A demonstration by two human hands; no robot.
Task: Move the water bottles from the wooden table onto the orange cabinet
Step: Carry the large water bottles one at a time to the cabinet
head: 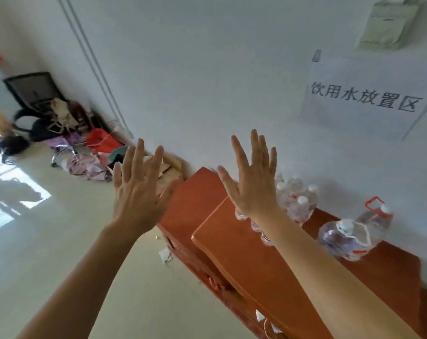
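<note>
Two spread hands; two jugs on cabinet.

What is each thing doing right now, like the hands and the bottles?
left hand, open, fingers spread, holding nothing
right hand, open, fingers spread, holding nothing
orange cabinet, bottles standing on top
small water bottles, upright, capped, on the cabinet
big jugs, upright, capped, on the cabinet
paper sign, hung up flat

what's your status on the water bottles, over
left grip open, right grip open, both raised and empty. small water bottles and two big jugs standing on orange cabinet. wooden table out of view; right forearm hides some bottles.
</note>
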